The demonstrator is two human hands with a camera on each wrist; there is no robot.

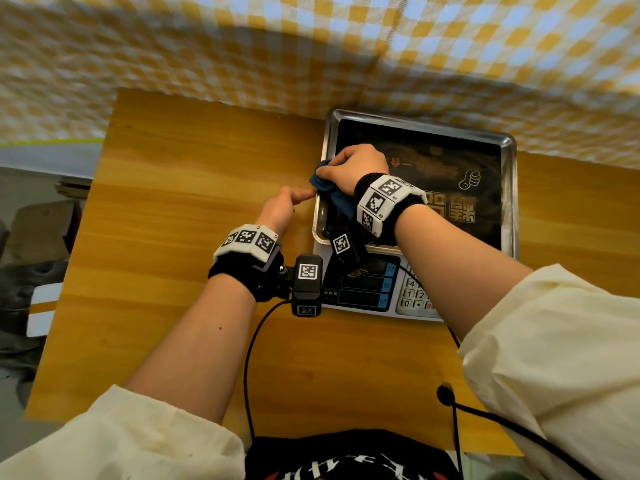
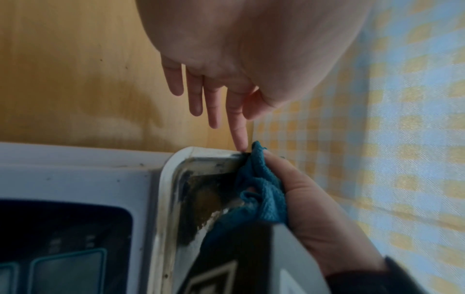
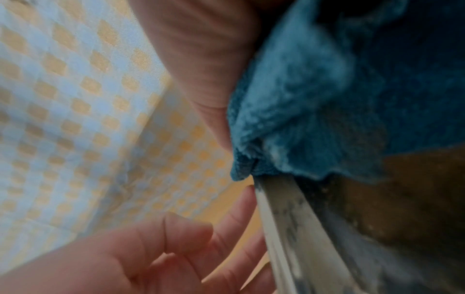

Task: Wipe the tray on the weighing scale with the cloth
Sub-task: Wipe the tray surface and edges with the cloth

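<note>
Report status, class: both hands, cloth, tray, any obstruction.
Right hand grips blue cloth on tray left rim. Left hand open, fingertip touching that rim. No obstruction seen.

A: Weighing scale (image 1: 398,292)?
B: Keypad partly behind right forearm; display digits illegible.
A: Cloth (image 3: 327,99)?
B: Blurred in right wrist view, cut by top edge.

Shiny metal tray (image 1: 508,188), fuzzy cloth (image 1: 323,183)

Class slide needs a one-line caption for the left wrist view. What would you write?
Right hand presses a blue cloth on the grimy tray rim while a left hand fingertip steadies it.
</note>
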